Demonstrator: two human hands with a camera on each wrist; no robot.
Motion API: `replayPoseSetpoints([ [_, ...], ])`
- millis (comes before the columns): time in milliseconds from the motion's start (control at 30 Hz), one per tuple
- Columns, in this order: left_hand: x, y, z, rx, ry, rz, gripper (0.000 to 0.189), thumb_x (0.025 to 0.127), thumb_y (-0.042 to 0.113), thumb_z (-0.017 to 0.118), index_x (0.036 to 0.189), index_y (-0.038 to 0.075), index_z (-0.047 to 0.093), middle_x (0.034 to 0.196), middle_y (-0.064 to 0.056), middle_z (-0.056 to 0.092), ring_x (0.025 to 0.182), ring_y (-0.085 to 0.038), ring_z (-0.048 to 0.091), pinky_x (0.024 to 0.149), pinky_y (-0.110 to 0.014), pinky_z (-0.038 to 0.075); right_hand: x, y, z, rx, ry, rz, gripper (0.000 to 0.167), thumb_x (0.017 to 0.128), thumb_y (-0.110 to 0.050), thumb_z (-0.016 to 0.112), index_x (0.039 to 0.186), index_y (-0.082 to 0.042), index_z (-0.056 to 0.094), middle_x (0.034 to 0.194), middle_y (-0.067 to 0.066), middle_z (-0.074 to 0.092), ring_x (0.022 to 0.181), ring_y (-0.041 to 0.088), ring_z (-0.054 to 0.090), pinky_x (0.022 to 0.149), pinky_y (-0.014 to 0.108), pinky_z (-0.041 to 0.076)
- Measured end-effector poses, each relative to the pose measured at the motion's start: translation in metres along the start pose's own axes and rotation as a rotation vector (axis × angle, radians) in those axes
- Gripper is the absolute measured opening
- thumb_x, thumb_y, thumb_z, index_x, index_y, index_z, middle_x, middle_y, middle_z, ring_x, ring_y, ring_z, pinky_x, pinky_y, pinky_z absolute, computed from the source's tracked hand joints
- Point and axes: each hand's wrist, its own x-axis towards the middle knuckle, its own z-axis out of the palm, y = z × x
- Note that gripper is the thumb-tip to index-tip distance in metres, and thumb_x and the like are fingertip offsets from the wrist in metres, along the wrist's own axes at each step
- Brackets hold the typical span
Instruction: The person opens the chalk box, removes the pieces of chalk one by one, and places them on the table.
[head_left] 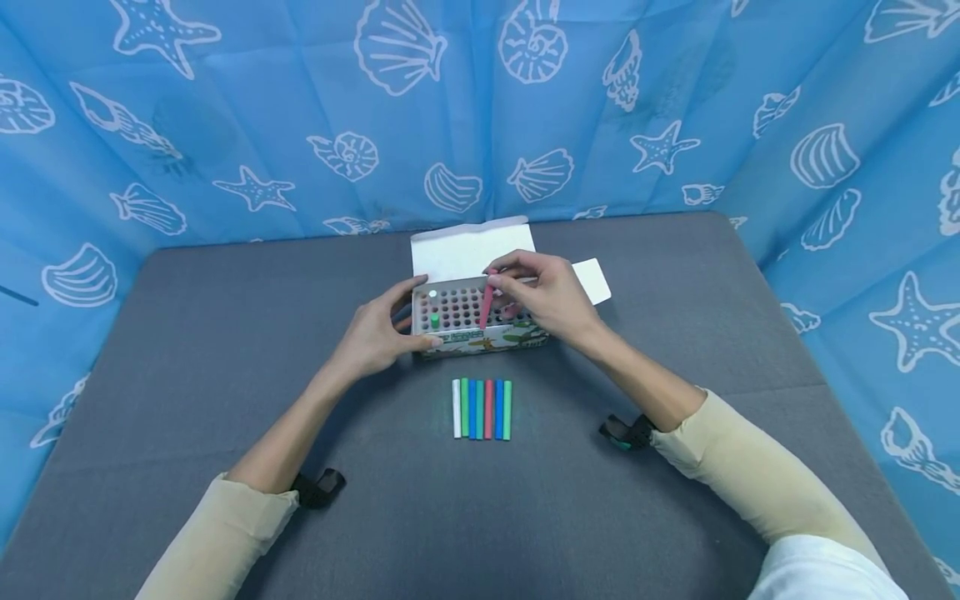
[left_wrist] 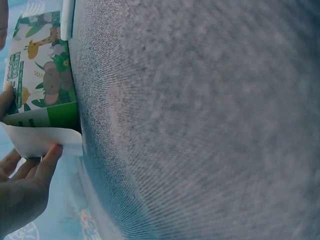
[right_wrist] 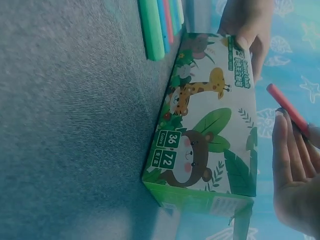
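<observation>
A printed chalk box (head_left: 491, 340) lies with its top open, showing a tray of round holes. My left hand (head_left: 378, 333) grips its left end, thumb along the front edge; in the left wrist view the fingers (left_wrist: 50, 165) touch a white side flap (left_wrist: 42, 140). Over the tray, my right hand (head_left: 551, 296) pinches a red chalk stick (head_left: 487, 302), tilted with its lower end above the holes near the front edge. In the right wrist view the red chalk (right_wrist: 287, 107) shows raised beside the box. A green chalk (head_left: 435, 320) and a white chalk (head_left: 432, 293) stand in the tray.
Several chalk sticks lie side by side in front of the box, among them a white one (head_left: 456, 408) and a red one (head_left: 488, 408). The white lid (head_left: 468, 250) stands open at the back, with another flap (head_left: 592, 282) at the right. A blue curtain (head_left: 480, 125) hangs behind the grey table (head_left: 247, 333).
</observation>
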Motion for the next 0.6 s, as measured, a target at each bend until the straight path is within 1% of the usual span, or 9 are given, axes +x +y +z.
replayPoseSetpoints([
  [67,0.000,0.000,0.000,0.003,0.002,0.002,0.090,0.081,0.013,0.084,0.156,0.019,0.034,0.159,-0.013,0.030,0.144,-0.032,0.034,0.107,-0.039,0.049,-0.004,-0.001,-0.002,0.011,-0.007,0.007,0.024,0.097,-0.014,0.066,0.114,0.004,0.067,0.093,0.015,0.070,0.079,0.038,0.070,0.064,0.035,0.065],
  [167,0.000,-0.001,0.000,0.010,0.004,0.005,0.090,0.081,0.014,0.084,0.156,0.020,0.034,0.159,-0.013,0.030,0.144,-0.032,0.034,0.106,-0.039,0.050,-0.008,-0.001,-0.005,0.026,-0.012,0.016,0.025,0.097,-0.014,0.066,0.114,0.005,0.067,0.093,0.015,0.070,0.079,0.037,0.069,0.065,0.036,0.065],
  [300,-0.001,-0.001,-0.001,0.020,0.006,0.002,0.090,0.082,0.016,0.084,0.156,0.021,0.034,0.160,-0.011,0.029,0.144,-0.032,0.034,0.106,-0.039,0.050,-0.014,0.000,-0.009,0.054,-0.018,0.043,0.025,0.097,-0.013,0.066,0.114,0.005,0.068,0.093,0.015,0.070,0.077,0.031,0.070,0.065,0.038,0.065],
  [467,-0.001,-0.001,-0.001,0.019,0.006,0.001,0.090,0.082,0.016,0.084,0.156,0.022,0.034,0.160,-0.011,0.028,0.144,-0.032,0.034,0.106,-0.038,0.051,-0.022,0.001,-0.013,0.048,-0.021,0.097,0.026,0.097,-0.013,0.067,0.115,0.005,0.068,0.094,0.016,0.071,0.075,0.027,0.071,0.065,0.043,0.065],
  [600,0.000,0.000,0.000,0.009,0.005,0.000,0.090,0.081,0.015,0.084,0.156,0.020,0.034,0.160,-0.012,0.029,0.144,-0.032,0.034,0.106,-0.037,0.050,-0.031,0.005,-0.016,0.051,-0.035,0.125,0.027,0.097,-0.010,0.066,0.118,0.007,0.066,0.096,0.017,0.070,0.076,0.032,0.071,0.065,0.047,0.064],
])
